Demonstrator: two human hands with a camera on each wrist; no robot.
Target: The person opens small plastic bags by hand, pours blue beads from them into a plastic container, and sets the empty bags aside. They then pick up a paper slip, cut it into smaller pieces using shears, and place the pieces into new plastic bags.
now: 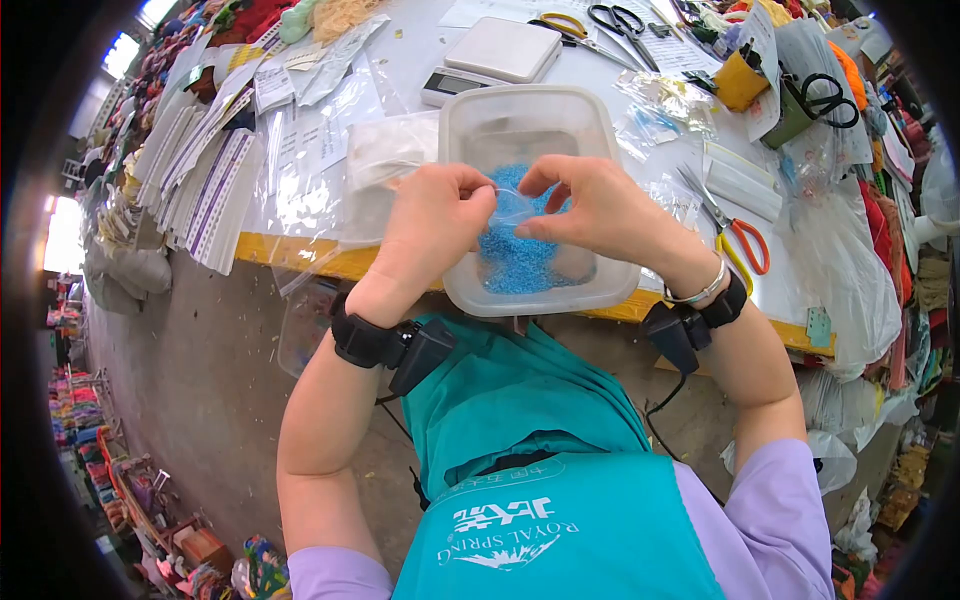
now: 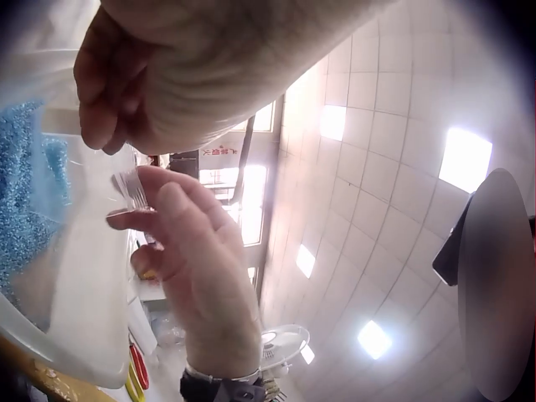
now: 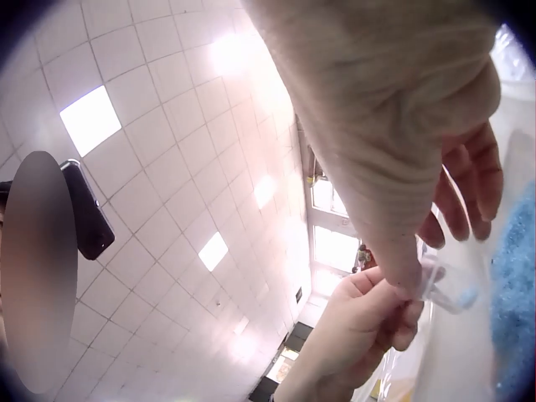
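Over the plastic tub (image 1: 465,115), both hands are at a small clear plastic bag (image 1: 514,207). My left hand (image 1: 437,215) pinches one edge of the bag between thumb and fingertips. My right hand (image 1: 595,205) has thumb and forefinger curved round the bag's other side, with a gap between them. In the right wrist view the clear bag (image 3: 448,289) shows a little blue at its lower end, beside the left hand (image 3: 356,331). Fine blue beads (image 1: 520,265) lie heaped in the tub below the hands. The left wrist view shows the right hand (image 2: 197,251) at the bag (image 2: 130,188).
A digital scale (image 1: 503,50) stands behind the tub. Scissors with red and yellow handles (image 1: 740,250) lie to the right, and black scissors (image 1: 620,25) lie at the back. Stacked paper cards (image 1: 205,175) and clear bags cover the left side. The table's yellow edge (image 1: 350,262) runs in front.
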